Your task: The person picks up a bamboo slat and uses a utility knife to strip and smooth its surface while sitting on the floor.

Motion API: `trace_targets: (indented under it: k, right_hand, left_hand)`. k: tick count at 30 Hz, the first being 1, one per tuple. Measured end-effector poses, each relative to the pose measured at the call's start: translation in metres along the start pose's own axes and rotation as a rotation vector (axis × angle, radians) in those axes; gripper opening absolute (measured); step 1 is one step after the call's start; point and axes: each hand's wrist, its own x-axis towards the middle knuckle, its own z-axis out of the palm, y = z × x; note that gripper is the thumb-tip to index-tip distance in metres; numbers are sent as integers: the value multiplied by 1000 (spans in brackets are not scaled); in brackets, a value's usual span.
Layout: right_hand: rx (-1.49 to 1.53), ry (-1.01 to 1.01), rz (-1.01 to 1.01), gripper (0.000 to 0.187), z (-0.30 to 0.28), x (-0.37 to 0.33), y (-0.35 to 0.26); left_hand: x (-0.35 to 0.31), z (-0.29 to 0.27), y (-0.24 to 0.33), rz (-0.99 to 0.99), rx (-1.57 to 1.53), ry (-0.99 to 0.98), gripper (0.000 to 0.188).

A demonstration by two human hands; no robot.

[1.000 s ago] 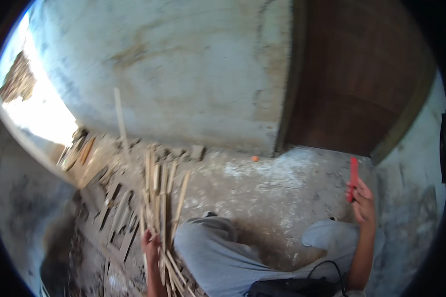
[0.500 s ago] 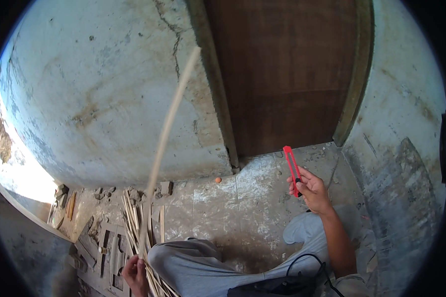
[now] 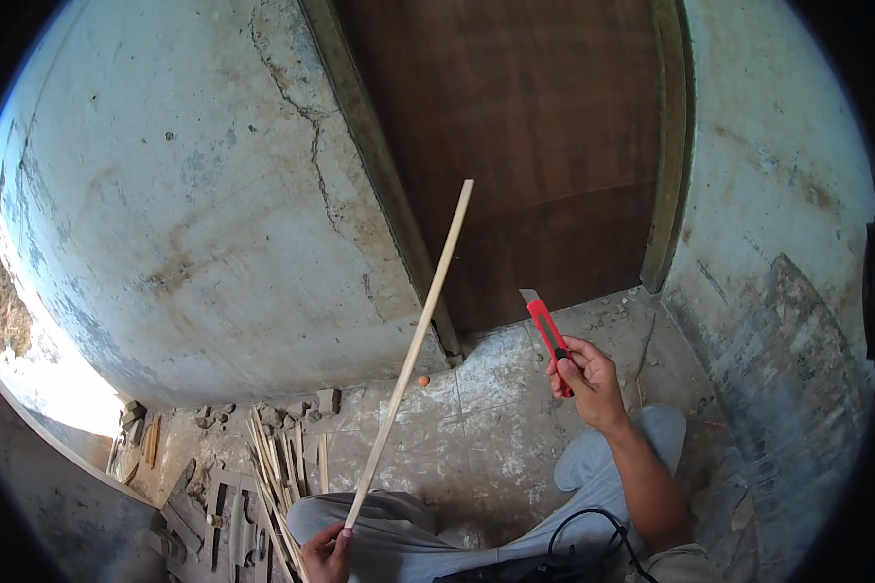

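Note:
My left hand (image 3: 328,554) pinches the lower end of a long, thin pale strip (image 3: 410,360), which looks like bamboo or wood. The strip leans up and to the right, its far end in front of the brown door. My right hand (image 3: 588,381) is wrapped round a red box cutter (image 3: 548,335), the thumb on its black slider. A short length of blade sticks out of the cutter's tip. Blade and strip are apart. Beside my left knee lies a loose bundle of similar strips (image 3: 274,476) on the floor.
A brown door (image 3: 515,136) stands ahead, between a cracked, pale blue wall (image 3: 194,223) and another worn wall (image 3: 758,175). Rubble (image 3: 329,400), a small orange round thing (image 3: 424,381) and a grey slotted frame (image 3: 226,515) lie on the dusty tiled floor. A black cable (image 3: 593,511) crosses my lap.
My left hand has moved right, bringing the strip over toward the cutter. The blade now shows out of the cutter, where none was visible before. My head view has shifted slightly.

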Motion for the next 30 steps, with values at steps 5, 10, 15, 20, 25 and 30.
trace_targets:
  k: [5,10,15,20,25,30]
  right_hand:
    - [49,48,19,32,24,0,-9]
    - [95,45,145,26,22,7,12]
    - [292,49,275,18,27,11,16]
    - [298,189,353,17,31,17,33]
    - [277,327,321,23,45,21,38]
    - [190,232,360,23,51,16,50]
  left_hand:
    - [-3,3,6,-65,192,-73,41]
    - [-14,11,17,-184,16,-89,43]
    - [-20,9,-8,-154,11,-117,43]
    - [-22,6,-15,-151,7,-201,40]
    - [-30,13,3,-15,153,-194,35]
    - [-33,28,-10,143,131,-220,33]
